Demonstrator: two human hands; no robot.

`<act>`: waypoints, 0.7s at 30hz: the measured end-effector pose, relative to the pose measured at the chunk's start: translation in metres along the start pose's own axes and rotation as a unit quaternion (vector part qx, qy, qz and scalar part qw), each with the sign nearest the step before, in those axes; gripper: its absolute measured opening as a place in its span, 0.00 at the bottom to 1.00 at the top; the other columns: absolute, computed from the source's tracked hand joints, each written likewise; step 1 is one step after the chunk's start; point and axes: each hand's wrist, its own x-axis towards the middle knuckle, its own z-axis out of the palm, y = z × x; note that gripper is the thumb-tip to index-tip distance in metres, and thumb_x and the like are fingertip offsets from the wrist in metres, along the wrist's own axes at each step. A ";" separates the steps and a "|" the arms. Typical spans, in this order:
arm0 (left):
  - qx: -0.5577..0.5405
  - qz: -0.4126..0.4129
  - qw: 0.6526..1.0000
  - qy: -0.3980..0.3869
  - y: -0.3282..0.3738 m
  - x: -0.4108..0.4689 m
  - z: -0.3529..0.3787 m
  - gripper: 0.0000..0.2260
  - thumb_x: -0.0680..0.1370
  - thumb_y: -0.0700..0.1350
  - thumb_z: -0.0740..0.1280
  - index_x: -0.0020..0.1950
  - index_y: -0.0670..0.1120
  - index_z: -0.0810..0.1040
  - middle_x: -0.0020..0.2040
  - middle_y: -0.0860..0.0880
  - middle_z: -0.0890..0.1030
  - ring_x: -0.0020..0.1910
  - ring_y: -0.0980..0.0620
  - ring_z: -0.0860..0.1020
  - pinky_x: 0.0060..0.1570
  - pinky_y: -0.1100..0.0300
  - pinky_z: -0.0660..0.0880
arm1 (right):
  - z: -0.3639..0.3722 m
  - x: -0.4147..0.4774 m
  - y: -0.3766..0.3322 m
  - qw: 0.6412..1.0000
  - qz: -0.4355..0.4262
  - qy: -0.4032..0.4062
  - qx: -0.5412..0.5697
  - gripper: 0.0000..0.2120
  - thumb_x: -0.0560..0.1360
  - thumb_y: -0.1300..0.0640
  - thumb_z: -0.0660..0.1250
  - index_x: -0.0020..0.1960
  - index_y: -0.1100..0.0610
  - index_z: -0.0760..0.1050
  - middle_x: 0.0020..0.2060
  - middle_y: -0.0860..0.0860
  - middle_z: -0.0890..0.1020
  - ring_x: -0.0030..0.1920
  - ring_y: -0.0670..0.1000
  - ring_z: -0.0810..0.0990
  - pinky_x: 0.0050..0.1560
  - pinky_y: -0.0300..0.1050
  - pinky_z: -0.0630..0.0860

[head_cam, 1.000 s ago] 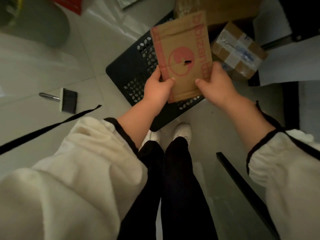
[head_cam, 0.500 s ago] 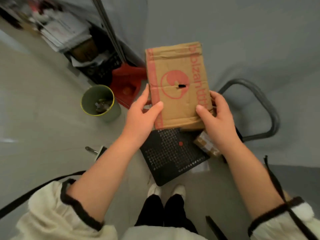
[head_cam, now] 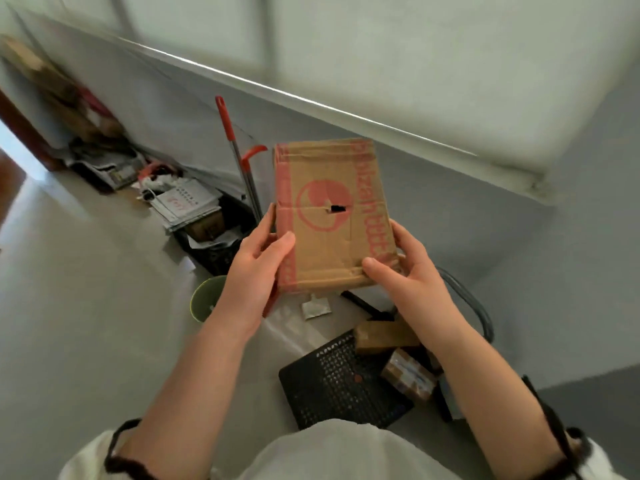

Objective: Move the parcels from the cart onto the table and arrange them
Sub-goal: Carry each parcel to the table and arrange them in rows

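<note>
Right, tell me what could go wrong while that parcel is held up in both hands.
The left hand and right hand grip the cardboard parcel only at its lower corners; it could tip forward or slip.
The cart and the parcels on it lie on the floor just ahead, so turning away may mean a trip.
The cardboard is creased, with a hole mid-face; hard squeezing might buckle it.

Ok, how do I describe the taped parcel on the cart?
Find the black cart on the floor. Brown parcels sit at its right side. The taped parcel is the nearest, crossed by shiny tape; the plain parcel behind it has none.
</note>
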 end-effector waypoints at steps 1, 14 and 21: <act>-0.003 0.004 1.000 0.001 0.004 0.000 0.001 0.18 0.79 0.44 0.63 0.64 0.63 0.72 0.60 0.56 0.79 0.54 0.61 0.79 0.47 0.65 0.78 | 0.000 0.000 -0.005 1.000 -0.009 0.002 -0.004 0.26 0.74 0.54 0.69 0.66 0.38 0.63 0.65 0.49 0.71 0.64 0.46 0.72 0.67 0.51 0.69; 0.229 0.199 0.952 -0.030 0.083 -0.017 0.053 0.19 0.73 0.63 0.61 0.64 0.68 0.68 0.54 0.56 0.68 0.52 0.67 0.71 0.49 0.71 0.72 | -0.032 0.005 -0.020 0.948 0.006 0.059 0.313 0.21 0.70 0.53 0.69 0.63 0.52 0.74 0.58 0.54 0.80 0.53 0.50 0.82 0.46 0.42 0.79; 0.485 0.285 0.826 -0.045 0.086 -0.036 0.119 0.21 0.76 0.59 0.62 0.68 0.56 0.71 0.66 0.51 0.69 0.70 0.49 0.61 0.67 0.49 0.64 | -0.045 -0.009 0.000 0.880 0.075 0.036 0.468 0.15 0.73 0.54 0.61 0.52 0.58 0.83 0.52 0.59 0.83 0.50 0.56 0.83 0.41 0.48 0.81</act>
